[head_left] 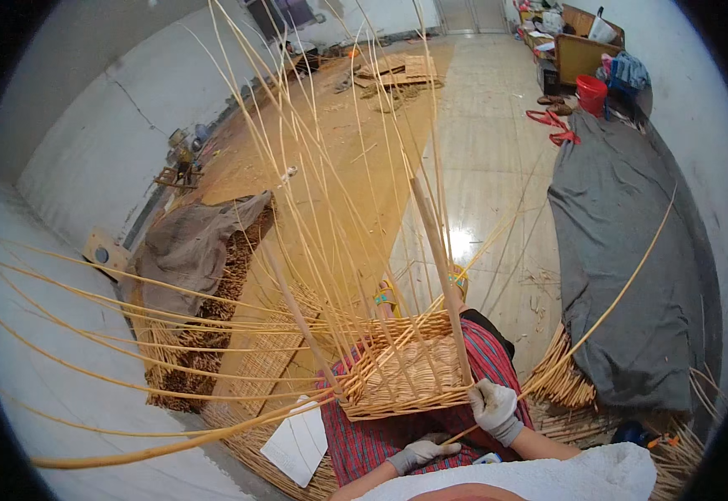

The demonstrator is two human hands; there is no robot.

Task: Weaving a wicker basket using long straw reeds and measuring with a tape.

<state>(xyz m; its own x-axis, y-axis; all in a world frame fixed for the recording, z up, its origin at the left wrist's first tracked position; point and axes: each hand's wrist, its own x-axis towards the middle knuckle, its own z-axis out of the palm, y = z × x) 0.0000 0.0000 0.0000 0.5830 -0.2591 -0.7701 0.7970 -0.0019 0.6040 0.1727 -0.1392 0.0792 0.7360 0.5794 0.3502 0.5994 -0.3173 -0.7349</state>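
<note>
The gloved right hand [494, 407], forearm angled in from the lower right, curls closed at the near right corner of the wicker basket [406, 407]. The left hand [424, 452] lies low, fingers half-bent beside a rod [599, 324]; its grip cannot be told. The basket sits ahead of both, over striped cloth [364, 442].

white walls [80, 138], glossy tiled floor [497, 138]
</note>
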